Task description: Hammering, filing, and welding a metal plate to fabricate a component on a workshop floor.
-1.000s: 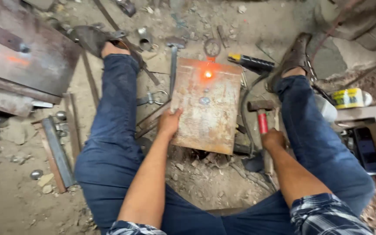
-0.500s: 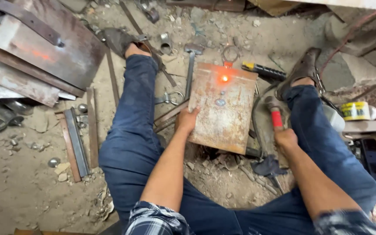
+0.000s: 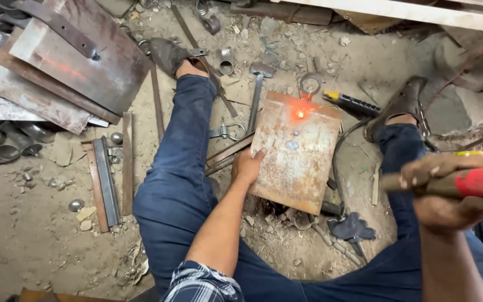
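Rusty steel plate (image 3: pixel 296 151) lay flat on the ground between your legs, one spot near its far edge glowing orange (image 3: pixel 299 114), not yet flattened as far as could be judged. Your left hand (image 3: pixel 248 166) pressed the plate's left edge, fingers curled over it. Your right hand (image 3: pixel 441 193) was closed around a red-handled hammer (image 3: pixel 479 183), raised at near right. A second hammer (image 3: pixel 257 92) lay beyond the plate; scrap sheets (image 3: pixel 79 61) far left.
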